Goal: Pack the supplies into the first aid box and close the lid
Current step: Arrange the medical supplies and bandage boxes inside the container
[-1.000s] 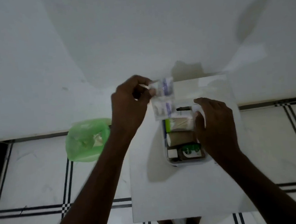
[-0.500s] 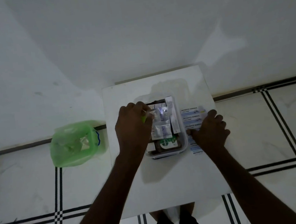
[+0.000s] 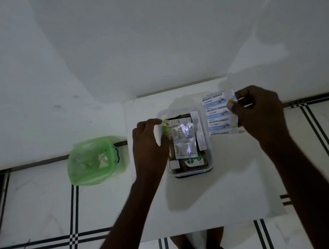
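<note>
A clear plastic first aid box point(image 3: 210, 165) stands open on the small white table point(image 3: 217, 199). Inside lie silver foil sachets point(image 3: 183, 140), a narrow white carton point(image 3: 198, 130) along the right wall and a green-labelled bottle point(image 3: 193, 161) at the near end. My left hand point(image 3: 149, 147) rests at the box's left side, fingers closed on a white and green packet point(image 3: 163, 128). My right hand point(image 3: 259, 113) holds a strip of antiseptic bandages point(image 3: 219, 115) lifted just right of the box. No lid is visible.
A bin lined with a green bag point(image 3: 92, 161) stands on the tiled floor left of the table. A white wall rises behind the table. My legs show under the table's near edge.
The foil sachets went from my left hand into the box. My right hand picked the bandage strip up off the table and raised it. My left hand now grips the white and green packet.
</note>
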A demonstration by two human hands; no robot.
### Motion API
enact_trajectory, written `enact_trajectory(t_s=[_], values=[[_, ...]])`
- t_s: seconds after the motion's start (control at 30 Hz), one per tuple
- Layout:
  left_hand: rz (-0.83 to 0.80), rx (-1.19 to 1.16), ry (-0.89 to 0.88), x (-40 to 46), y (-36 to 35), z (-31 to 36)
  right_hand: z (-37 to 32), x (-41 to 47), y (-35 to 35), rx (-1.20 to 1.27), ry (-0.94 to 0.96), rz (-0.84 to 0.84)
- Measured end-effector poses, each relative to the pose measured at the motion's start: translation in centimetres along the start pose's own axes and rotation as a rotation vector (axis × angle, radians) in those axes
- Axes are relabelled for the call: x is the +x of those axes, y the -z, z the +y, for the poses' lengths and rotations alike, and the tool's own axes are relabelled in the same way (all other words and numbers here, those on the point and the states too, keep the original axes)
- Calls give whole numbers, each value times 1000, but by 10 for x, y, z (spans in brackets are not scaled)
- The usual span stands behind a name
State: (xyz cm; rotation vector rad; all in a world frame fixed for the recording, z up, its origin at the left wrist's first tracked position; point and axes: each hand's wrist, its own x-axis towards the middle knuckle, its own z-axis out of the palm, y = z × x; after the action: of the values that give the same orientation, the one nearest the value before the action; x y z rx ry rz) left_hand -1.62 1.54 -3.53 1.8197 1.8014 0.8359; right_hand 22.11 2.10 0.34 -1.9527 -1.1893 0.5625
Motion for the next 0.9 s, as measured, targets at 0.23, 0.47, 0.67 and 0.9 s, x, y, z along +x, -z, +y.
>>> enact_trajectory(t_s=[0.23, 0.47, 0.67, 0.9], values=[[40, -89, 111, 4, 7, -11, -30, -15, -23, 143, 10, -146], [-33, -94, 161, -8, 0, -16, -8, -34, -70, -203, 133, -283], [-333, -130, 293, -7, -2, -15, 3, -37, -61, -225, 196, 41], [-400, -133, 310, 2, 4, -14, 78, -33, -74, -289, -246, -507]])
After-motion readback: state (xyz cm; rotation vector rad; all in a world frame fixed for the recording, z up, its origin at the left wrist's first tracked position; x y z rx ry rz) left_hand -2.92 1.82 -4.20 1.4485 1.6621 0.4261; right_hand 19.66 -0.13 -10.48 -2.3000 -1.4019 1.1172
